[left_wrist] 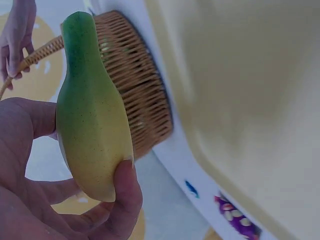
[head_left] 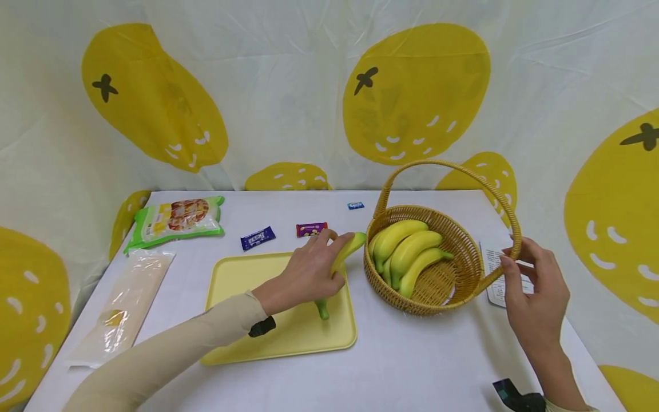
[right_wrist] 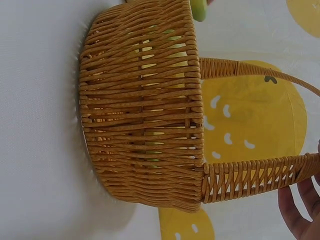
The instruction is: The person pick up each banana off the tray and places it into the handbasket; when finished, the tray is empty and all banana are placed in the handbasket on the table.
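In the head view my left hand grips a yellow banana with a green stem, above the right side of the yellow tray. Its far tip points toward the round wicker basket. The left wrist view shows thumb and fingers around the banana, stem end toward the top of that picture. Several bananas lie in the left part of the basket. My right hand holds the right side of the basket's arched handle. The basket stands upright on the table in the right wrist view.
Behind the tray lie a blue snack packet, a purple snack packet and a small blue packet. At left are a green food bag and a clear pale pack. A printed white packet lies right of the basket.
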A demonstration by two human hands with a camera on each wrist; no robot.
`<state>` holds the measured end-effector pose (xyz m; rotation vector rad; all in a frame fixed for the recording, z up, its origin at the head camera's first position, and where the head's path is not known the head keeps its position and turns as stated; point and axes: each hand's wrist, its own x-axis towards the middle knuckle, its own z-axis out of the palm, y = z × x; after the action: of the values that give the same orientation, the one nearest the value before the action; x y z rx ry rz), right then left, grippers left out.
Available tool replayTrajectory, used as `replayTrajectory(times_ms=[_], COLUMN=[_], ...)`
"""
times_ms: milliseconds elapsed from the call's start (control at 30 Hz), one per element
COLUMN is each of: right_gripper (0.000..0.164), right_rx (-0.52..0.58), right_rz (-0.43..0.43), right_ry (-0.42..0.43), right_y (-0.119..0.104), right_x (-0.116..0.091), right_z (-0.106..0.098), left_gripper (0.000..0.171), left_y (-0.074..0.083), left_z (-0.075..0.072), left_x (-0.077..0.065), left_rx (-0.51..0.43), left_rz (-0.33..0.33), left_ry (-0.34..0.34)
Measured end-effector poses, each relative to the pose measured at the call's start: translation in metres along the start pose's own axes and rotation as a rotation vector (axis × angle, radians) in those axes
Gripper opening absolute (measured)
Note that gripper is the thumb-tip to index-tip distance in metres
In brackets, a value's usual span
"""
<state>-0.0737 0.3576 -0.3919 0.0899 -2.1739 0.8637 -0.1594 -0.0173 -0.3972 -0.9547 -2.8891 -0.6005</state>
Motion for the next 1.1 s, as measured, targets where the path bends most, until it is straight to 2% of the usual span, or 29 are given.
replayTrajectory(times_ms=[233,467,733,900,1100], right_gripper=[0.044,0.044,0.045,0.045,0.045], right_rx=[0.010,0.020,0.015,0.019,0.009], right_rz=[0.004,-0.002,-0.005,-0.001,-0.001], right_ry=[-0.010,-0.014,-0.017,-0.028,-0.017], right_y=[0.001,0.003,0.003,0.003,0.003], right_x=[0.000,0.001,0.001,0.000,0.000], right_z=[0.000,0.002,0.000,-0.001,-0.002], left_gripper=[0.081,0.083,0.080,0.080,0.080], left_y=[0.023,0.044,0.075,0.090,0.108], left_z=[-0.007,-0.003,-0.001,0.005,0.019], left_x=[0.019,0.033,0.059,0.078,0.101], left_rx=[-0.019,-0.027,0.008,0.026,0.071], left_rz=[0.081,0.112,0.178,0.221,0.225], left_ry=[0.000,-0.017,-0.048,-0.095,-0.129])
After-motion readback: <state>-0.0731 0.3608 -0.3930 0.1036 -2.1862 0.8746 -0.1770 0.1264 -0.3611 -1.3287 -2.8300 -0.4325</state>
